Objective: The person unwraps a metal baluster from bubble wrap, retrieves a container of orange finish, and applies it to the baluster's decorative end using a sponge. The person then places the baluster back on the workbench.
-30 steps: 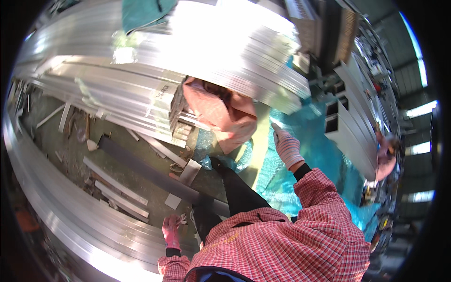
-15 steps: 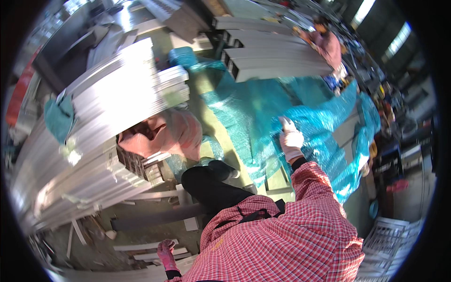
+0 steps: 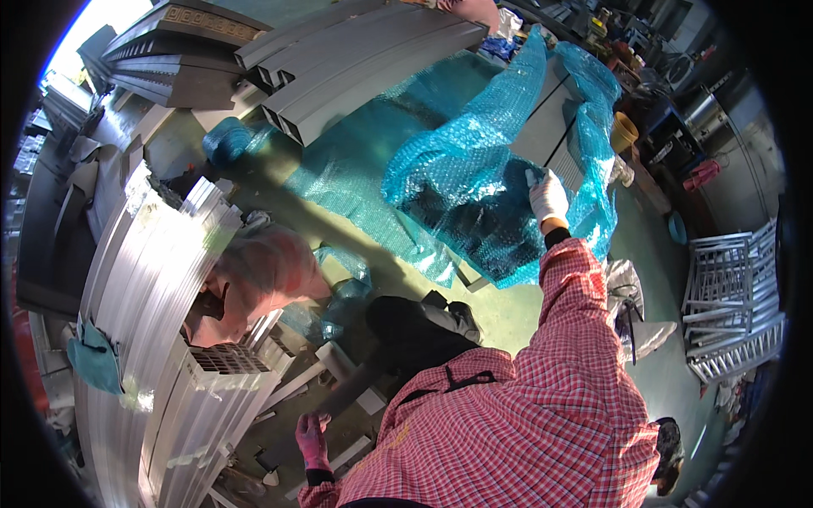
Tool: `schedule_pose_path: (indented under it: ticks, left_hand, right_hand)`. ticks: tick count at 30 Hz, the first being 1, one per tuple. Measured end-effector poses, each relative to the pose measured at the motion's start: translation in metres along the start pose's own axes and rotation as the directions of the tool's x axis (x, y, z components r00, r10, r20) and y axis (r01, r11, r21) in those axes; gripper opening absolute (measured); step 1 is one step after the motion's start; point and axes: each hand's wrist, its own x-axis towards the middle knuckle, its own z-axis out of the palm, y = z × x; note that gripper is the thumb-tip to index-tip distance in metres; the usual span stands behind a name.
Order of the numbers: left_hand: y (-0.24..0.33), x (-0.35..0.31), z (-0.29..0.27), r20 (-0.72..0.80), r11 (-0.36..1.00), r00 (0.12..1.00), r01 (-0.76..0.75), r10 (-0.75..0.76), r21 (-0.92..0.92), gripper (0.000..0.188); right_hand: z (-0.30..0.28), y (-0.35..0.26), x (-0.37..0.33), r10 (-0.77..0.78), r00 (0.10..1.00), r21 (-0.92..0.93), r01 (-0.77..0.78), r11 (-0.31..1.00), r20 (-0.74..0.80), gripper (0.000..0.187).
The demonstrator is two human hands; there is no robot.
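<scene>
In a white glove, my right hand [image 3: 549,200] reaches forward with its fingers closed on blue bubble wrap [image 3: 461,152]. The wrap lies in loose folds around and below the hand, partly over flat grey panels [image 3: 542,123]. Low on the left hangs my left hand [image 3: 313,440] in a pink glove, its fingers curled and nothing visible in them. It appears just in front of a dark strip [image 3: 360,388] lying on the floor, apparently not touching it.
Long silvery profiles [image 3: 127,279] are stacked at left, with a pink cloth [image 3: 262,275] over their ends. Grey box beams [image 3: 373,63] lie beyond the wrap, where another person's sleeve [image 3: 474,12] shows. White metal racks [image 3: 732,296] stand at right. Offcuts litter the floor by my left hand.
My view has turned to the right. The bubble wrap by my right hand has shifted and bunched, uncovering more grey panel. My left hand has risen slightly in view, still curled.
</scene>
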Motion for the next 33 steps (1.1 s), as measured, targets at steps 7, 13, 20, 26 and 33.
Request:
schedule_pose_path:
  ticks: [7,13,20,26,33]
  left_hand:
    - [0.042,0.046,0.07,0.262,0.959,0.941,-0.253,0.214,0.125,0.021]
    - [0.085,0.039,0.131,0.282,0.932,0.929,-0.3,0.238,0.201,0.024]
    - [0.193,0.016,0.258,0.484,0.725,0.684,-0.675,0.546,0.137,0.024]
    - [0.287,-0.02,0.413,0.857,0.007,-0.147,-0.985,0.494,-0.173,0.036]
    - [0.288,0.046,0.389,0.927,-0.451,0.242,-0.82,0.285,0.352,0.05]
  right_hand:
    - [-0.007,0.041,0.038,0.031,0.946,0.044,-0.048,0.998,0.323,0.052]
    - [-0.029,0.023,0.026,-0.137,0.862,0.193,0.047,0.98,0.487,0.048]
    - [-0.086,-0.01,-0.035,-0.628,0.426,0.63,0.158,0.76,0.651,0.061]
    - [-0.093,-0.027,-0.109,-0.865,-0.019,0.856,-0.138,0.499,0.501,0.048]
    - [-0.096,0.009,-0.131,-0.665,0.048,0.667,-0.088,0.74,0.745,0.053]
